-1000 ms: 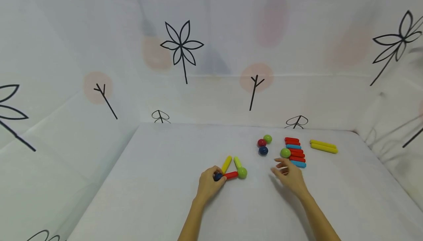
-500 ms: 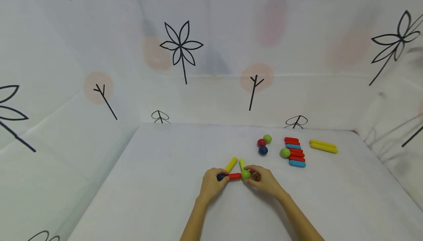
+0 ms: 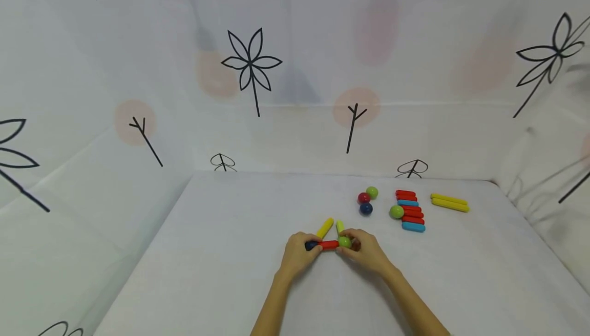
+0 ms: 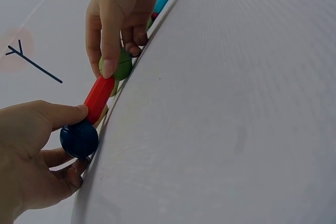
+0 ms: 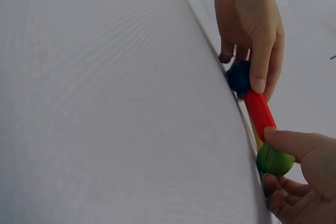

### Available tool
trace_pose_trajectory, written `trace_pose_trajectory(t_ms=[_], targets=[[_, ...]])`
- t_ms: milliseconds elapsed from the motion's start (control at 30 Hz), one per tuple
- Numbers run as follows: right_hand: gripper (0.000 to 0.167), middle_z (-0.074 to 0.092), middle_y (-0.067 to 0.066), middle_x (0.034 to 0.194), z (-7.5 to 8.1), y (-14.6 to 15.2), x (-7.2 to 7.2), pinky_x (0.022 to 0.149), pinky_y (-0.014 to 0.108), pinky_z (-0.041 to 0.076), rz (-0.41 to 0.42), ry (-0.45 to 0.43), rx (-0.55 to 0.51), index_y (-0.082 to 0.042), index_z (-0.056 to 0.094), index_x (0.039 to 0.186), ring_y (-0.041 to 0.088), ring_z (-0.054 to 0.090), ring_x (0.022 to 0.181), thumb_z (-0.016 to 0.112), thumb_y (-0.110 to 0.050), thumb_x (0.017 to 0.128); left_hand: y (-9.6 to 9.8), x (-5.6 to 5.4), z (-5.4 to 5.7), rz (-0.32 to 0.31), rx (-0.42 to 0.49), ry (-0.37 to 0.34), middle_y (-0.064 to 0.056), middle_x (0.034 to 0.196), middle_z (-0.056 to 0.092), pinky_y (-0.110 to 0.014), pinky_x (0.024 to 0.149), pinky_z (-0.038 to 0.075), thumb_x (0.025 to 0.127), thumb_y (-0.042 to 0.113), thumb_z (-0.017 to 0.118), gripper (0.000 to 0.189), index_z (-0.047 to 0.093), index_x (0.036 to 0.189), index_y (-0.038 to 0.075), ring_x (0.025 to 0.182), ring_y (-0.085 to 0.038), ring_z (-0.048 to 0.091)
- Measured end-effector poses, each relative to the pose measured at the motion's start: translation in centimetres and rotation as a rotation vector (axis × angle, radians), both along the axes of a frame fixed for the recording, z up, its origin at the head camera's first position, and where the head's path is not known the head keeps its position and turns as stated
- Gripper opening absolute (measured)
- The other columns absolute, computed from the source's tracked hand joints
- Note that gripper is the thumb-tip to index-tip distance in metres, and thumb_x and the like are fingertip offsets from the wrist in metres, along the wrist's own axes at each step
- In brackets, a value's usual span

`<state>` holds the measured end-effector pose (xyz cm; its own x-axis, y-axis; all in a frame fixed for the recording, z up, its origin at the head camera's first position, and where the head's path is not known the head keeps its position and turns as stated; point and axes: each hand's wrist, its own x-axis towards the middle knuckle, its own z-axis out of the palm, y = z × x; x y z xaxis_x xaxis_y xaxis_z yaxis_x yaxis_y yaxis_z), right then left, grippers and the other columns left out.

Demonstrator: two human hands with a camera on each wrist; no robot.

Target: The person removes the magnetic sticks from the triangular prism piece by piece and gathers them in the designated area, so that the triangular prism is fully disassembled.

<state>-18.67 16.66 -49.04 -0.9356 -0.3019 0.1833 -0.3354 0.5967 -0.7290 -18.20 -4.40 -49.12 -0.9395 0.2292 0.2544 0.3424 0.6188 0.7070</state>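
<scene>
A red stick (image 3: 329, 245) joins a dark blue ball (image 4: 79, 139) at its left end and a green ball (image 5: 276, 159) at its right end. My left hand (image 3: 298, 254) grips the blue ball, its thumb at the red stick's end. The green ball sits between the thumb and fingers of my right hand (image 3: 366, 252). A yellow stick (image 3: 325, 227) slants away behind the blue ball, and a lime stick (image 3: 340, 227) runs back from the green ball. Fingers hide where these two sticks meet the balls.
Behind and to the right lie loose green (image 3: 372, 192), red (image 3: 363, 198) and dark blue (image 3: 366, 209) balls. A row of red and blue sticks (image 3: 413, 214) has a green ball (image 3: 397, 211) at its left side. Two yellow sticks (image 3: 449, 203) lie farther right on the white table (image 3: 221, 274).
My right hand has come left from beside the stick row and taken hold of the green ball. The joined pieces have shifted slightly right, with my left hand still on the blue ball.
</scene>
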Motion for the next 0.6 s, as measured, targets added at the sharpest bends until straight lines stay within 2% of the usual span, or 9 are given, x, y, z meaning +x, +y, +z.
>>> trace_pose_trajectory(t_ms=[133,267,333,433,600], targets=[[0.046,0.057,0.001,0.089,0.4,0.6,-0.4,0.062,0.021,0.045,0.088,-0.025,0.052,-0.001,0.060,0.119,0.011,0.048,0.072,0.075,-0.018,0.079,-0.2,-0.2,-0.1,-0.016,-0.002,-0.013,-0.006,0.090,0.067,-0.036,0.079,0.044,0.081,0.012,0.071,0.015,0.074,0.095,0.008,0.088,-0.022,0.059],[0.052,0.054,0.004,0.091,1.1,1.2,-0.6,0.062,0.025,0.043,0.137,-0.077,0.174,-0.007,0.057,0.126,0.014,0.047,0.073,0.075,-0.013,0.077,-0.6,-0.3,-0.2,-0.029,-0.005,-0.024,-0.006,0.091,0.066,-0.037,0.080,0.044,0.081,0.011,0.071,0.014,0.074,0.095,0.009,0.090,-0.022,0.058],[0.050,0.052,0.004,0.091,1.3,1.4,-0.7,0.064,0.028,0.042,0.124,-0.079,0.251,-0.013,0.058,0.125,0.015,0.046,0.076,0.074,-0.010,0.077,-0.8,-0.4,-0.3,-0.040,-0.006,-0.020,-0.006,0.091,0.066,-0.038,0.081,0.044,0.081,0.010,0.071,0.014,0.074,0.094,0.009,0.090,-0.023,0.058],[0.042,0.049,0.005,0.093,1.3,1.3,-0.7,0.069,0.034,0.043,0.084,-0.033,0.341,-0.018,0.062,0.119,0.019,0.045,0.084,0.071,-0.007,0.079,-1.1,-0.5,-0.2,-0.062,0.001,-0.020,-0.006,0.092,0.067,-0.039,0.083,0.043,0.081,0.008,0.071,0.013,0.074,0.094,0.009,0.092,-0.023,0.058],[0.028,0.049,0.013,0.108,0.8,1.1,-0.5,0.080,0.047,0.045,0.003,0.098,0.363,-0.018,0.069,0.105,0.031,0.043,0.099,0.071,-0.005,0.080,-1.2,-0.5,-0.3,-0.081,0.001,-0.008,-0.006,0.093,0.067,-0.039,0.084,0.043,0.081,0.008,0.070,0.013,0.074,0.093,0.009,0.093,-0.024,0.058]])
